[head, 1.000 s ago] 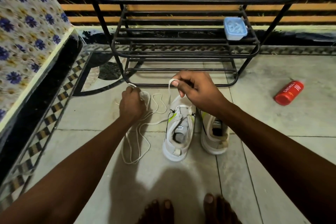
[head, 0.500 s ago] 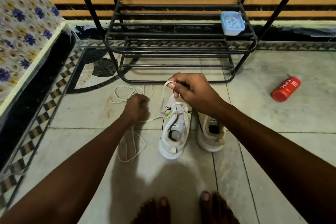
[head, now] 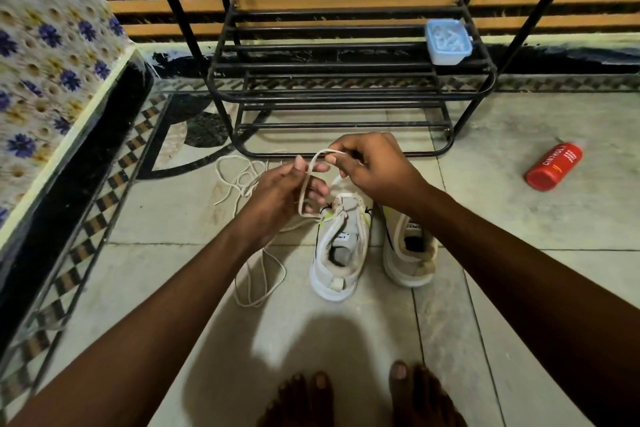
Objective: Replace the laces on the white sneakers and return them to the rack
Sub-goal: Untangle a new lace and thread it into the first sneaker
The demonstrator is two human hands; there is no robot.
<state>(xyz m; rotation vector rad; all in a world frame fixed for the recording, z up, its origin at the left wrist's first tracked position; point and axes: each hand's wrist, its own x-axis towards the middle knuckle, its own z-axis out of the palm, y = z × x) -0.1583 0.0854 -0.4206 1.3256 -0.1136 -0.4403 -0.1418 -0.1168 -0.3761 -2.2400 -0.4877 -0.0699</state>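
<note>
Head view, looking down at a pale tiled floor (head: 346, 340). Two white low-top sneakers with yellow-green accents stand side by side, heels toward the camera: left sneaker (head: 337, 253) and right sneaker (head: 410, 250), near each other but not touching. Both sit on the floor just in front of the black metal tube shoe rack (head: 346, 94), not on it.

Left hand (head: 280, 194) is above and just left of the left sneaker's toe end, fingers curled around a loop of cream flat shoelace (head: 306, 184). Right hand (head: 374, 166) is directly above the sneaker toes, thumb and forefinger pinching the upper end of the same lace. So both hands are clamped on the one lace — it runs from the pinch, loops past the left fingers, and drops to the eyelets at the front of the left sneaker.

More lace lies slack on the floor: a tangle (head: 239, 177) left of the hands, and a long loop (head: 259, 277) beside the left sneaker. Can't tell whether it's the same lace or a second one.

Small pale-blue lidded plastic box (head: 448, 42) sits on a middle shelf of the rack, right side. Red cylindrical bottle with white lettering (head: 554, 166) lies on its side on the floor, well to the right. Bare toes (head: 363, 395) at the bottom edge — floral-patterned fabric (head: 45, 55) at far left.
</note>
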